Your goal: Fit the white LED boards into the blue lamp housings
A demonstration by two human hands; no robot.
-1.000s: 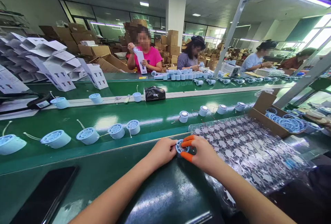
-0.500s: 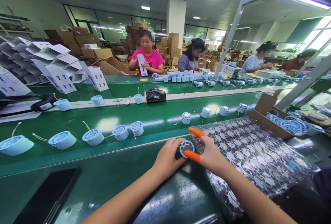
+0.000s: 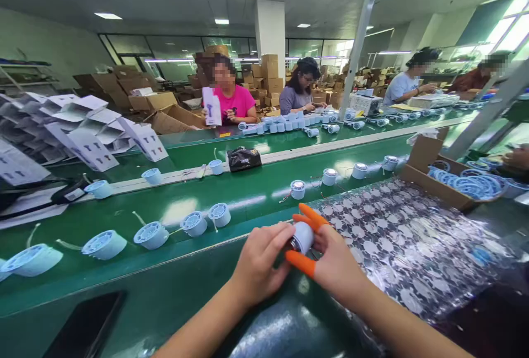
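Observation:
Between my two hands is a light blue round housing (image 3: pixel 304 237), turned on its side with its smooth outer wall showing. My right hand (image 3: pixel 330 256) wears orange finger covers on several fingers and is closed around the housing. From the other side, my left hand (image 3: pixel 264 259) pinches at the housing's left end, where a dark, shiny part shows; its exact kind is hidden by the fingers. Just beyond my hands, on the green belt (image 3: pixel 252 209), stand a housing with a pale round top (image 3: pixel 297 189) and an open-faced housing with a wire (image 3: pixel 219 214).
Bubble-wrapped flat parts (image 3: pixel 397 242) cover the bench at right, beside a cardboard box (image 3: pixel 446 176) of blue rings. A phone (image 3: pixel 85 325) lies front left. A black pouch (image 3: pixel 243 158) sits on the divider. Several co-workers sit across the belt; a metal post (image 3: pixel 359 44) rises at right.
The housing has turned from ring face up to lying on its side. My left fingers have moved over its end, and the right hand has shifted around it. The camera view has tilted up slightly.

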